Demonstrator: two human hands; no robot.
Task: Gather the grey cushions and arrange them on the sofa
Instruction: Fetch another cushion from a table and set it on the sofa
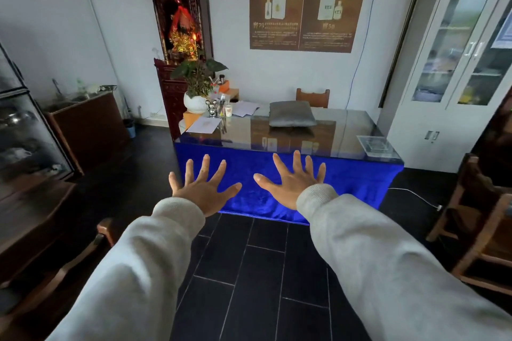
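One grey cushion point(292, 113) lies flat on the glass-topped desk point(346, 135), near its far edge and in front of a wooden chair back. Both my arms in grey sleeves stretch out over the dark tiled floor. My left hand point(203, 188) is spread wide with its back up and holds nothing. Beside it, my right hand point(292, 180) is spread the same way, also holding nothing. Both hands hover short of the desk's blue cloth front, well below and nearer than the cushion. No sofa is in view.
On the desk's left end stand a potted plant point(197, 86), papers and small items. A dark red shrine cabinet point(181, 44) rises behind. A white glass-door cabinet point(457, 63) stands at right, wooden chairs point(482, 224) at both sides, and a white cable point(415, 195) crosses the floor.
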